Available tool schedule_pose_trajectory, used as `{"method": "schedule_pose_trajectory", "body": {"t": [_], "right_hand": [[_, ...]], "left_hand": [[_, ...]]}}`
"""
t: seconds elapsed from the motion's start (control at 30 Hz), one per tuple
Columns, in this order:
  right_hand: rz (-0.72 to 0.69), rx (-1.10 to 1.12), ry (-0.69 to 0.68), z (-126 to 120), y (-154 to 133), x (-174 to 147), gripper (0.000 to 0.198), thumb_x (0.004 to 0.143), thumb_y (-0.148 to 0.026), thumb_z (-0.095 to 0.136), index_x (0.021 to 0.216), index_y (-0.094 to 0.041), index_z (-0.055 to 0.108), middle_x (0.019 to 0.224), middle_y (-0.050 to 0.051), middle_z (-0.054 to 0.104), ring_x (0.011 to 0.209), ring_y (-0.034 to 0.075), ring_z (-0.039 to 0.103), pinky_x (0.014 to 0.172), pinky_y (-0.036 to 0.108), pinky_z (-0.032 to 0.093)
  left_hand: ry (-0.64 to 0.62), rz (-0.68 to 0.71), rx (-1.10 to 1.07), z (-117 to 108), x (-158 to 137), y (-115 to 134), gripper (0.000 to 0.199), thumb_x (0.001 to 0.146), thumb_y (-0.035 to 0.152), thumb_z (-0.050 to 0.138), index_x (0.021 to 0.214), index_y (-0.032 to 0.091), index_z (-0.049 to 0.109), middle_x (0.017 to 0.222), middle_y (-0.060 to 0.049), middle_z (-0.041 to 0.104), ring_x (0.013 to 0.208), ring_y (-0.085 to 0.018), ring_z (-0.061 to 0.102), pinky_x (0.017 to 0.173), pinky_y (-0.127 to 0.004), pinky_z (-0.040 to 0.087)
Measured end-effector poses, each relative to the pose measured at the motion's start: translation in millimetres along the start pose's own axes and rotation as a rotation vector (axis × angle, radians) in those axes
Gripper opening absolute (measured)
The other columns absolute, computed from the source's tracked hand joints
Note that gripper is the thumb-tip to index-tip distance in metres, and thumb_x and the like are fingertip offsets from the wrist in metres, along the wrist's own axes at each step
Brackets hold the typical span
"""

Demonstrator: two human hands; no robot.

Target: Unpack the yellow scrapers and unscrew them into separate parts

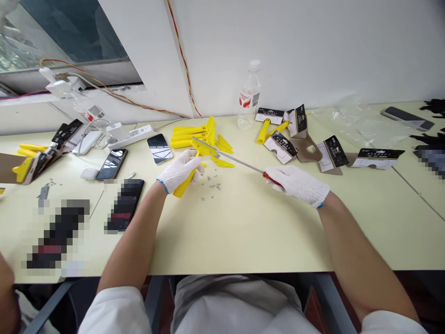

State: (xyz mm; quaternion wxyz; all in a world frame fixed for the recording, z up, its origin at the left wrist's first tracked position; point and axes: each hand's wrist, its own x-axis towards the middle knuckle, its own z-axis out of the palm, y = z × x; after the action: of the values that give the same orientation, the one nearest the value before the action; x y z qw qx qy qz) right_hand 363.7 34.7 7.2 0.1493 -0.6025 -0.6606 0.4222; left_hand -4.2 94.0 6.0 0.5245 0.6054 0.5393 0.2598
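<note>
Scraper (203, 148) in left hand (180, 170)

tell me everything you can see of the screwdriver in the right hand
The screwdriver has a long, thin, straight grey shaft that looks like metal, and a red handle, mostly hidden in the white-gloved right hand. It is held above the table, its far end pointing left at the head of the yellow tool in the left hand. Its tip's shape and exact contact are too small to tell.
</note>
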Motion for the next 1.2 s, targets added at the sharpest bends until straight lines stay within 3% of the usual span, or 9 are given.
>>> {"method": "schedule_pose_trajectory", "body": {"t": [0.1, 0.2, 0.37, 0.67, 0.83, 0.93, 1.1, 1.2], "right_hand": [[0.037, 0.130, -0.025, 9, -2, -1, 0.048, 0.113, -0.068, 0.043, 0.093, -0.026, 0.055, 0.081, 0.002, 0.068, 0.062, 0.018, 0.052, 0.060, 0.032, 0.041], [-0.003, 0.095, -0.023, 20, -1, -1, 0.048, 0.114, -0.068, 0.047, 0.091, -0.026, 0.050, 0.077, 0.000, 0.067, 0.061, 0.017, 0.051, 0.062, 0.033, 0.041], [-0.020, -0.087, 0.083, 30, -6, 2, 0.048, 0.117, -0.060, 0.045, 0.084, -0.026, 0.039, 0.073, -0.002, 0.051, 0.067, 0.018, 0.047, 0.066, 0.035, 0.035], [0.007, -0.100, 0.061, 30, -10, 2, 0.048, 0.118, -0.060, 0.043, 0.084, -0.026, 0.039, 0.075, -0.001, 0.051, 0.069, 0.018, 0.046, 0.066, 0.036, 0.035], [0.003, -0.060, 0.079, 31, -8, 1, 0.049, 0.115, -0.061, 0.050, 0.083, -0.025, 0.042, 0.074, 0.000, 0.050, 0.067, 0.017, 0.044, 0.063, 0.034, 0.033], [0.059, 0.177, -0.056, 29, -3, 2, 0.051, 0.111, -0.071, 0.054, 0.090, -0.024, 0.054, 0.067, -0.003, 0.043, 0.058, 0.015, 0.035, 0.055, 0.030, 0.027], [0.161, 0.754, -0.517, 28, 8, 11, 0.049, 0.109, -0.073, 0.050, 0.101, -0.026, 0.055, 0.063, -0.010, 0.031, 0.048, 0.011, 0.011, 0.042, 0.024, 0.015], [0.143, 0.806, -0.511, 32, 7, 14, 0.045, 0.106, -0.070, 0.060, 0.100, -0.026, 0.053, 0.064, -0.010, 0.032, 0.048, 0.010, 0.012, 0.041, 0.022, 0.015]], "left_hand": [[0.036, 0.063, -0.081, 9, -1, 4, 0.037, 0.106, 0.047, 0.068, 0.132, 0.023, 0.058, 0.084, 0.002, 0.070, 0.058, -0.013, 0.062, 0.065, -0.029, 0.057], [0.066, 0.100, -0.108, 15, -2, 7, 0.025, 0.100, 0.037, 0.068, 0.117, 0.024, 0.057, 0.075, 0.005, 0.065, 0.055, -0.012, 0.058, 0.061, -0.028, 0.053], [0.090, 0.121, -0.089, 18, -6, 10, 0.018, 0.100, 0.036, 0.065, 0.102, 0.024, 0.051, 0.073, 0.005, 0.063, 0.052, -0.010, 0.054, 0.060, -0.026, 0.050], [0.106, 0.078, -0.070, 17, -4, 10, 0.018, 0.095, 0.033, 0.069, 0.103, 0.024, 0.054, 0.074, 0.006, 0.063, 0.052, -0.010, 0.056, 0.055, -0.024, 0.050], [0.098, 0.092, 0.028, 17, -4, 10, 0.013, 0.096, 0.031, 0.066, 0.100, 0.023, 0.057, 0.072, 0.006, 0.063, 0.052, -0.009, 0.055, 0.061, -0.025, 0.054], [0.080, 0.100, 0.137, 14, -5, 11, 0.012, 0.097, 0.032, 0.066, 0.101, 0.023, 0.059, 0.069, 0.005, 0.063, 0.055, -0.011, 0.059, 0.063, -0.026, 0.055], [0.059, 0.173, 0.289, 2, -7, 6, 0.018, 0.107, 0.040, 0.059, 0.101, 0.023, 0.063, 0.062, 0.005, 0.059, 0.057, -0.013, 0.057, 0.064, -0.026, 0.052], [0.078, 0.200, 0.281, 0, -8, 5, 0.022, 0.110, 0.044, 0.056, 0.102, 0.024, 0.061, 0.060, 0.006, 0.055, 0.054, -0.012, 0.051, 0.062, -0.026, 0.051]]}}
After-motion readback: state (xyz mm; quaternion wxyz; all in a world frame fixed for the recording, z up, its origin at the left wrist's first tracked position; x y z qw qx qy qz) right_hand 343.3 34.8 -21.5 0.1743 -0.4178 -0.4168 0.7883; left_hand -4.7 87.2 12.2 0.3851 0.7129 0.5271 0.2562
